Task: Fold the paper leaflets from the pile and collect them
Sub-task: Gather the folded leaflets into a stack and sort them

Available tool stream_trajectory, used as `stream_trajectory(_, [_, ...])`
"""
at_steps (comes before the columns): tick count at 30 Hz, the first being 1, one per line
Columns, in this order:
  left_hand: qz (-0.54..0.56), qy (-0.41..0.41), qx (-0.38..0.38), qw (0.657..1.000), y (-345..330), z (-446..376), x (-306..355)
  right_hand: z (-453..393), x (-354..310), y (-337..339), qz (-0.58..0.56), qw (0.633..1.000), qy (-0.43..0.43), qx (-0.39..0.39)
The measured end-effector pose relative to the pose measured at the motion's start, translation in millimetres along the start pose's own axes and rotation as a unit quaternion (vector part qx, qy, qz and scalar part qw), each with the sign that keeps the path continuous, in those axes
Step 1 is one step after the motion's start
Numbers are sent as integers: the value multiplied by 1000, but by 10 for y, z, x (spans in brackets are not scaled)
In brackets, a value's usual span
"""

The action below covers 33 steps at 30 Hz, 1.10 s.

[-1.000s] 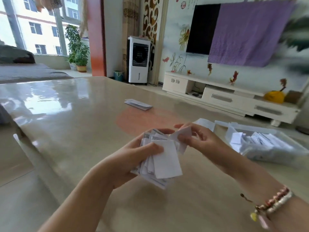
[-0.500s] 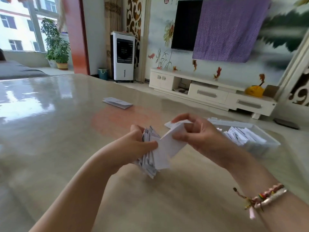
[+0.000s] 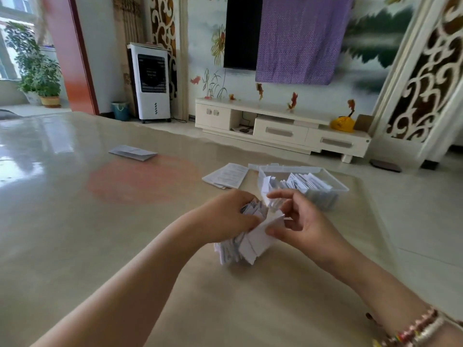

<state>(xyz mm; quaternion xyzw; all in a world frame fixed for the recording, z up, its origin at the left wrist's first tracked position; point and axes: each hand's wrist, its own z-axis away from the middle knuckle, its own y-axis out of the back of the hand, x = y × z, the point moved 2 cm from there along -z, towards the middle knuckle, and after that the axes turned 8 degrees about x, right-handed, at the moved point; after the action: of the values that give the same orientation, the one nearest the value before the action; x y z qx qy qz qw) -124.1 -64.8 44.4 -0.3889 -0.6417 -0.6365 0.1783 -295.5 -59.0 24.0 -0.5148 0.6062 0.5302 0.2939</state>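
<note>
— Where are the leaflets from where you stand?

— A thick bundle of folded leaflets (image 3: 236, 247) is up off the table (image 3: 75, 221), clasped in the left hand (image 3: 225, 221), whose fingers curl over its top edge. The right hand (image 3: 300, 226) is just beside it, thumb and forefinger pinching the corner of the outermost white leaflet (image 3: 260, 236), which peels away from the bundle at a slant.

— And the rest of the paper?

— Behind the hands a clear plastic box (image 3: 325, 182) stands near the table's far right corner, with folded leaflets inside. Touching its left side, or very nearly, lies a flat pile of unfolded sheets (image 3: 226, 175). One more folded paper (image 3: 132, 152) lies well apart, far out to the left.

— Any room to move?

— Plenty on the left, where the glossy tabletop runs wide and bare of paper. On the right the table's edge is close; the box sits near it, with tiled floor (image 3: 413, 209) beyond.

— How do the arms lie?

— Both forearms reach in from the near edge and meet at the middle. The left wrist is turned palm-down over the bundle. The right palm faces left, its other fingers loosely spread, and a beaded bracelet (image 3: 416, 331) sits on that wrist.
</note>
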Motion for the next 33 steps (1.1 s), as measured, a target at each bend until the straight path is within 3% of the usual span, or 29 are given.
stream_trajectory(4, [-113,-95,-11,989,-200,-45,232,32,224,129,80,997,-6,-12])
stream_trajectory(7, [-93,-100,14,991,-205,7,223,-1,300,95,88,996,19,-27])
stream_trajectory(10, [-60,-108,56,991,-240,62,145,-26,243,34,38,995,-8,-92])
stream_trajectory(13, [-49,-103,151,982,-274,71,48,4,186,-62,25,992,-12,-124])
stream_trajectory(17, [13,-51,280,959,-342,86,-16,48,164,-136,19,994,-10,-103])
stream_trajectory(19, [81,-12,363,928,-388,87,-13,67,155,-182,19,997,-5,-70])
stream_trajectory(21, [204,67,438,873,-382,121,-40,81,156,-224,29,999,1,-17])
stream_trajectory(23, [341,146,437,819,-373,140,-109,80,154,-256,51,998,-5,26])
stream_trajectory(24, [362,165,421,815,-384,140,-137,76,149,-271,57,998,-12,39])
stream_trajectory(27, [356,162,390,834,-456,168,-140,90,108,-376,27,999,-32,15])
stream_trajectory(29, [346,147,386,842,-495,183,-108,103,90,-414,-67,996,-61,-7])
stream_trajectory(33, [347,146,388,841,-524,180,-107,82,57,-448,-230,959,-151,60])
